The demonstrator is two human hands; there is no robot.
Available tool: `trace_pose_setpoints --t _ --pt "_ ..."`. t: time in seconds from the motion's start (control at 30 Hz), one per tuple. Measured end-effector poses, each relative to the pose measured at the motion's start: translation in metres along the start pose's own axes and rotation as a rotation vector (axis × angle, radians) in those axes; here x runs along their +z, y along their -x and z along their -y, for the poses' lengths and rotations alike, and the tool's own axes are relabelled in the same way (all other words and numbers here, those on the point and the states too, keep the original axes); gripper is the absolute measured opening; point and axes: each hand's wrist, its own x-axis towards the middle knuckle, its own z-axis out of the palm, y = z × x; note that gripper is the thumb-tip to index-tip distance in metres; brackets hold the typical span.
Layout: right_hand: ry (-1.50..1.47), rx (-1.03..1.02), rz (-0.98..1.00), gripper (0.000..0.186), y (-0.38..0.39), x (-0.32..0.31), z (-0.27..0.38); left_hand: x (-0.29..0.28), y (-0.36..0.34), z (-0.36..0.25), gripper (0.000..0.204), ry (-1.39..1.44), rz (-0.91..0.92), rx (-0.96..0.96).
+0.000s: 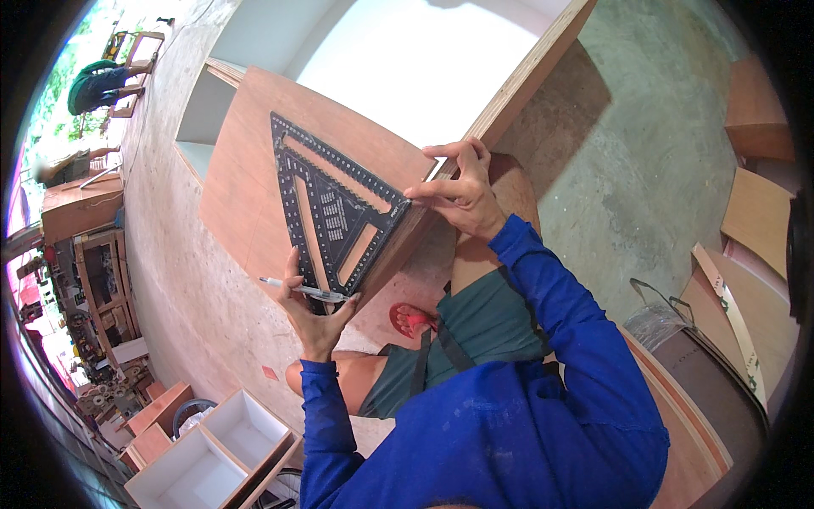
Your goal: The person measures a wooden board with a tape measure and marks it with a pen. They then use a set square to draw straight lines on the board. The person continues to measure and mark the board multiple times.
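Blue sleeves fill the bottom of the view, both forearms rising from six o'clock. The left hand (314, 318) sits just below centre, fingers closed around a pen (303, 289) that lies nearly level, its tip pointing toward nine o'clock, right at the lower corner of the square (332, 208). That square is a dark triangular one, lying flat on a brown board (254, 161), one long edge running from eleven o'clock down toward the pen. At about one o'clock from it, the right hand (462, 191) pinches the square's right corner, thumb and fingers together on it, where the board's edge drops away. Below the board, between the arms, a knee in green shorts and a red sandal (411, 320) on the floor. At seven o'clock, white-lined open boxes (216, 450) stand on the ground. Off at three to four o'clock, a bucket (657, 322) with a wire handle sits by stacked boards. Beyond the board, a pale sheet (424, 59) stretches to twelve o'clock. Far off at ten o'clock, another person in green (97, 85) bends over a wooden frame.
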Motion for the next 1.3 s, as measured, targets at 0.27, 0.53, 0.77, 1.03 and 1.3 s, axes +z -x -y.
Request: trace_pose_setpoints --t 0.27,0.53,0.77,1.03,1.3 --pt "-0.012 0.003 0.001 0.025 0.0 0.0 0.0 0.0 0.0 0.0 0.099 -0.005 -0.001 -0.004" --pt "-0.007 0.005 0.0 0.023 0.0 -0.001 0.001 0.0 0.001 -0.001 0.101 0.008 -0.002 -0.008" --pt "0.055 -0.052 0.003 0.03 0.0 -0.004 0.002 -0.002 -0.002 -0.006 0.093 -0.121 -0.017 0.0" --pt "0.094 -0.026 -0.014 0.032 -0.001 -0.006 0.008 -0.005 0.001 -0.01 0.094 -0.142 0.0 -0.098" --pt "0.097 -0.013 -0.001 0.037 -0.012 -0.019 0.033 -0.007 0.0 -0.01 0.106 -0.289 0.005 -0.007"
